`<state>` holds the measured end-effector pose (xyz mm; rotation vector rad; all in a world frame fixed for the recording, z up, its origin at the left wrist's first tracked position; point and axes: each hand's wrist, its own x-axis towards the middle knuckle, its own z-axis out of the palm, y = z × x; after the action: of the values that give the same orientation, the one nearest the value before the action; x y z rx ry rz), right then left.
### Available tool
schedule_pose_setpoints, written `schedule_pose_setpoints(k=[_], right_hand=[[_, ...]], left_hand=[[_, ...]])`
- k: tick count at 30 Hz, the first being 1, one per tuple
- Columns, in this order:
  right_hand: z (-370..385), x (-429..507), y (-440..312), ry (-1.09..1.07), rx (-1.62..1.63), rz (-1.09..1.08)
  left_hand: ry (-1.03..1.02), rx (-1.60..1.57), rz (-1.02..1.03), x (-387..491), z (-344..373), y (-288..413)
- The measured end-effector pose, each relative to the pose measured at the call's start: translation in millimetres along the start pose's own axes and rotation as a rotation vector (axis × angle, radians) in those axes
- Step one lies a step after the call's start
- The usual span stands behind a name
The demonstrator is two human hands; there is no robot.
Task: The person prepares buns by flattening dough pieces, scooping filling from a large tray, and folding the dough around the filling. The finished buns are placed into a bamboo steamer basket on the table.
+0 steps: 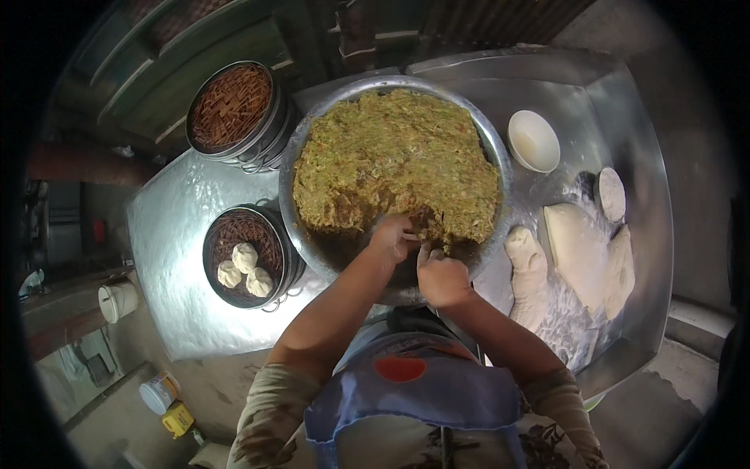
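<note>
A wide metal basin (500,153) in front of me holds a big mound of chopped greenish-yellow filling (398,152), dug away along its near side. Over that hollow my left hand (391,237) is bent inward, its fingers curled. Beside it on the right, my right hand (443,275) has its fingers bent toward the filling, close to the left fingertips. Something small and pale shows at the left fingers; whether it is dough or a fingertip is unclear. Blur and the hands themselves hide what either one holds.
Left of the basin, a steamer (291,258) holds three pleated buns (245,257). Behind it stand stacked steamers (284,132) lined with woven strips. On the floured metal table (176,234) at right are a dough roll (527,275), dough slabs (577,252) and a white bowl (533,142).
</note>
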<state>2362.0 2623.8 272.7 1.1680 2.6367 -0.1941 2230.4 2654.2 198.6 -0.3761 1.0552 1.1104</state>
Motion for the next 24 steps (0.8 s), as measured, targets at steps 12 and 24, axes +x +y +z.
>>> schedule_pose_setpoints(k=[12, 24], right_hand=[[-42, -31, 45, 0.207, 0.11, 0.139], [-69, -26, 6, 0.104, 1.755, 0.134]], left_hand=[[-0.259, -0.299, 0.204, -85, -29, 26], [-0.598, -0.225, 0.252, -152, -19, 9]])
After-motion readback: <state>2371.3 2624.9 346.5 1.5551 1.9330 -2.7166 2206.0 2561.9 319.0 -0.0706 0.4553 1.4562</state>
